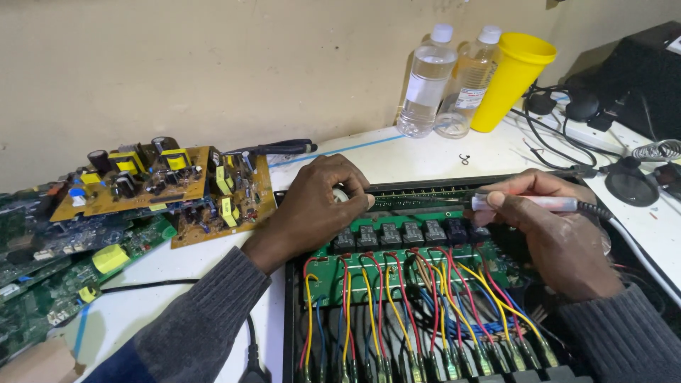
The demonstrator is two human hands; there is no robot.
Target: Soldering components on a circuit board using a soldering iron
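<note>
My left hand (pixel 318 206) rests curled over a small white round object, maybe a solder spool (pixel 342 193), at the back edge of a green circuit board (pixel 397 257). My right hand (pixel 550 230) grips a soldering iron (pixel 539 203) by its silver handle, its tip pointing left toward the board's rear. The board carries a row of black relays (pixel 404 234) and sits inside a black open chassis (pixel 288 298). Red, yellow and blue wires (pixel 397 305) run from the board to connectors at the front.
Loose brown and green circuit boards (pixel 152 184) are stacked on the left of the white table (pixel 397 152). Two clear bottles (pixel 425 81) and a yellow cup (pixel 514 78) stand at the wall. A black soldering station (pixel 642 78), an iron stand (pixel 635 181) and cables lie on the right.
</note>
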